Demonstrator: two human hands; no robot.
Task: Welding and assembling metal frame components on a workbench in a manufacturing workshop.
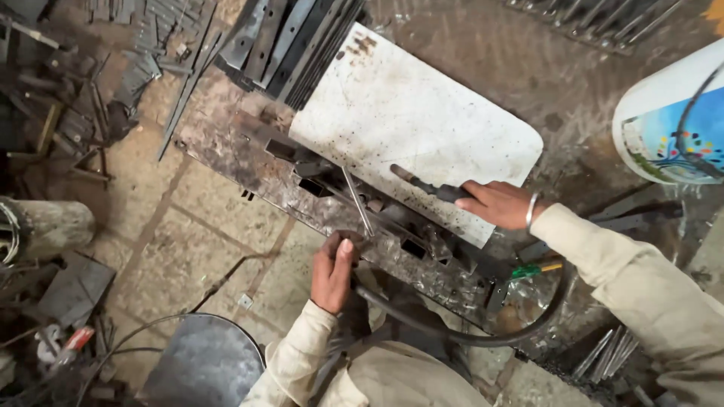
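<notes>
Welding holder (422, 185) gripped in the right hand (494, 203), over the white sheet (422, 113).
Its dark tip is hard to make out; the thin rod (357, 200) slants onto the rusty steel frame (302, 181), which the left hand (332, 271) grasps at its near edge.

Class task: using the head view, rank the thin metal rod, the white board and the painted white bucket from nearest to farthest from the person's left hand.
From the left hand:
1. Thin metal rod, just above it.
2. White board, farther up.
3. Painted white bucket, far right.

Single head-worn view, looking steeply down, close over the metal workbench (226, 143) and floor
</notes>
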